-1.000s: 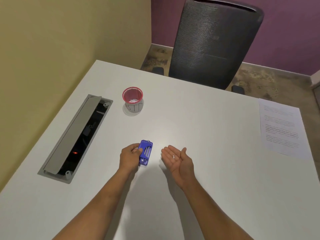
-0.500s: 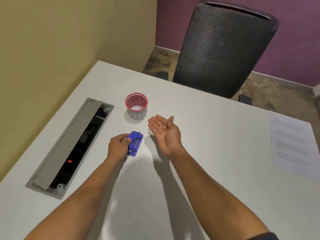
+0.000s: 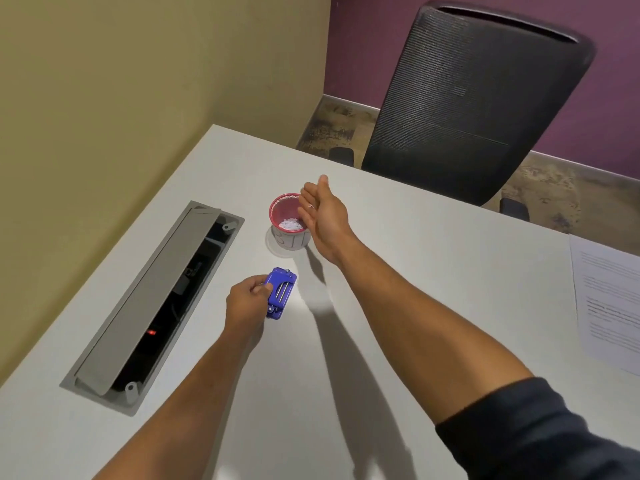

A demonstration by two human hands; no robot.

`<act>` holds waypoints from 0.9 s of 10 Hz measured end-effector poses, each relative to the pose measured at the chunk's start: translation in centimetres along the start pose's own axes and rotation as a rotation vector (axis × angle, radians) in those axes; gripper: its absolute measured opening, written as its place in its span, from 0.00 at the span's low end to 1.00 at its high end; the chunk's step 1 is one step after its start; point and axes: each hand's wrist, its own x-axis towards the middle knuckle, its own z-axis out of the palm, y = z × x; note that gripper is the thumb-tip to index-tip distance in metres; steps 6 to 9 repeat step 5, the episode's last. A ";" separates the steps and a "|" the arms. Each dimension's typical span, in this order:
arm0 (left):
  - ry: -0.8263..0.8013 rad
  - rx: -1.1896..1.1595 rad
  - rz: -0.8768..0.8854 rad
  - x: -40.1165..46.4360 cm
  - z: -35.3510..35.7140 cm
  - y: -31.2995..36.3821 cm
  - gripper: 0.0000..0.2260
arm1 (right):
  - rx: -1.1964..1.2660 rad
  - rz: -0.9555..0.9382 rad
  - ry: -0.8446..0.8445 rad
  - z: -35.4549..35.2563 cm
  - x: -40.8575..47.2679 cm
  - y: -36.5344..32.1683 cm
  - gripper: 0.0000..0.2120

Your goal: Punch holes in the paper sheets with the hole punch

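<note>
My left hand grips a small blue hole punch, turned so its underside with metal pins faces up, just above the white table. My right hand is open, tilted on its edge over the right rim of a red-rimmed cup that holds white paper bits. The fingers point away from me and nothing is gripped. A printed paper sheet lies at the table's right edge, far from both hands.
An open cable hatch with a raised grey lid is set into the table at the left. A black mesh office chair stands behind the far table edge. A yellow wall runs along the left.
My right hand travelled from beside the punch, palm up with small paper dots, to the cup and tipped sideways over it. My left hand kept hold of the punch.
</note>
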 end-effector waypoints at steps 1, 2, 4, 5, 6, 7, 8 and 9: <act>0.016 0.016 0.031 -0.4 0.2 0.1 0.09 | -0.245 0.051 -0.020 0.7 1.5 -0.2 0.31; 0.025 0.005 0.052 -0.7 0.4 0.2 0.09 | -0.395 0.076 -0.075 1.0 2.5 -0.2 0.33; 0.137 0.048 0.088 -1.3 0.3 0.5 0.16 | -0.445 -0.033 -0.120 0.1 2.3 -0.1 0.31; 0.214 0.104 0.165 -2.5 0.6 0.8 0.16 | -0.494 -0.167 0.006 -1.2 0.7 0.3 0.30; 0.214 0.104 0.165 -2.5 0.6 0.8 0.16 | -0.494 -0.167 0.006 -1.2 0.7 0.3 0.30; 0.214 0.104 0.165 -2.5 0.6 0.8 0.16 | -0.494 -0.167 0.006 -1.2 0.7 0.3 0.30; 0.214 0.104 0.165 -2.5 0.6 0.8 0.16 | -0.494 -0.167 0.006 -1.2 0.7 0.3 0.30; 0.214 0.104 0.165 -2.5 0.6 0.8 0.16 | -0.494 -0.167 0.006 -1.2 0.7 0.3 0.30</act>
